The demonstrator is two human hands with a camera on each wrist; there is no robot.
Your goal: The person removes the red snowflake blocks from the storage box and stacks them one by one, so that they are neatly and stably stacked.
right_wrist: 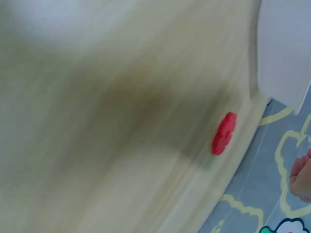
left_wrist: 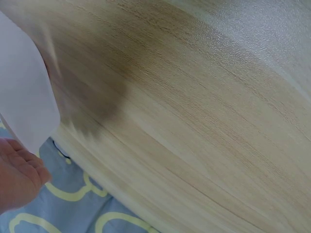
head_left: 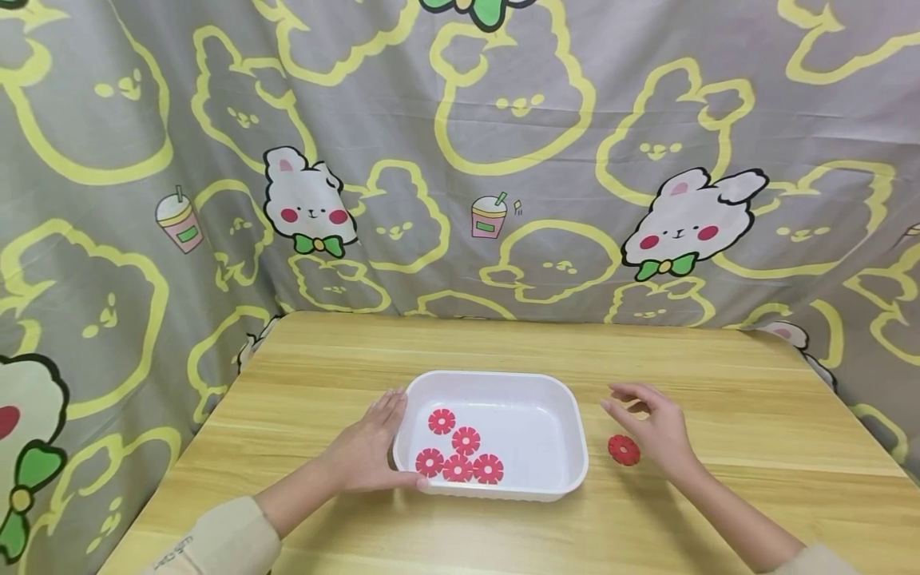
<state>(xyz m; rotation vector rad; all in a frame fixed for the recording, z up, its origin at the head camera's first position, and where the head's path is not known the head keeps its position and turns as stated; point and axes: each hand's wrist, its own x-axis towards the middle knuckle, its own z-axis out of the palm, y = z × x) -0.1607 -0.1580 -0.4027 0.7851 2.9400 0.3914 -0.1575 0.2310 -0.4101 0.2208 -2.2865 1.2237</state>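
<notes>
A white plastic tray (head_left: 539,439) sits on the wooden table, with several red notched discs (head_left: 465,441) lying toward its left side. My left hand (head_left: 370,447) rests against the tray's left end, fingers along the side wall and thumb by the near rim. In the left wrist view only part of that hand (left_wrist: 19,174) appears beside the tray wall. Right of the tray lies one more red notched disc (head_left: 623,450), flat on the table. Over and beside it hovers my right hand (head_left: 657,423), thumb and fingers apart with nothing between them.
Behind the wooden table (head_left: 345,347) hangs a grey curtain (head_left: 402,104) patterned with yellow outlines and white rabbits. It also runs along the left and right sides of the table.
</notes>
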